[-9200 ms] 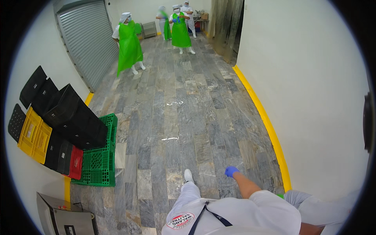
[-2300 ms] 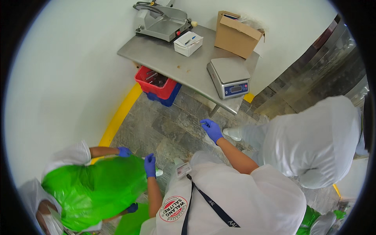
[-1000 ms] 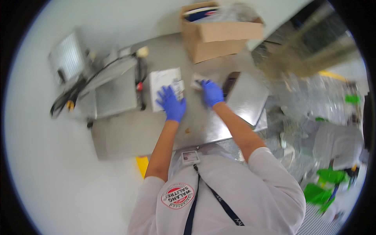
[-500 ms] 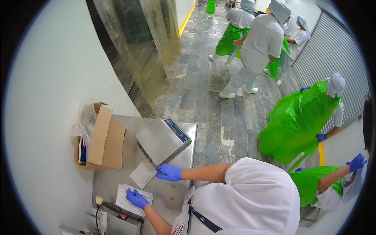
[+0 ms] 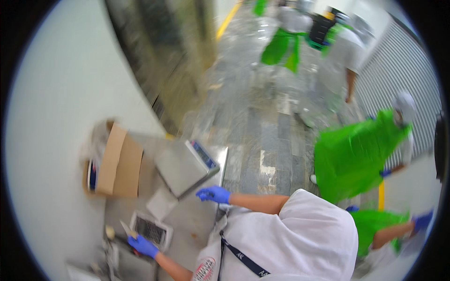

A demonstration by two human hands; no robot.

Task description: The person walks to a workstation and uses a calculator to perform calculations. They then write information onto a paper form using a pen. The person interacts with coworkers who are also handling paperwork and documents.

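Note:
My left hand, in a blue glove, pinches a thin pale flat piece, blurred and seen nearly edge-on. Beside it on the metal table lies a flat white-rimmed item with a dark, patterned middle; its kind is unclear. My right hand, gloved in blue too, hovers by the near corner of a weighing scale. Its fingers are apart and slightly bent, with nothing visible in them. A white sheet lies between the scale and the white-rimmed item.
An open cardboard box with plastic in it stands against the wall. Grey equipment sits at the table's lower end. Several people in white, some wearing green aprons, are on the tiled floor. Plastic strip curtains hang at a doorway.
My left hand has moved down and left, now holding the pale piece; the item's dark middle shows where white was. My right hand has drawn back from the white sheet. The view has shifted slightly.

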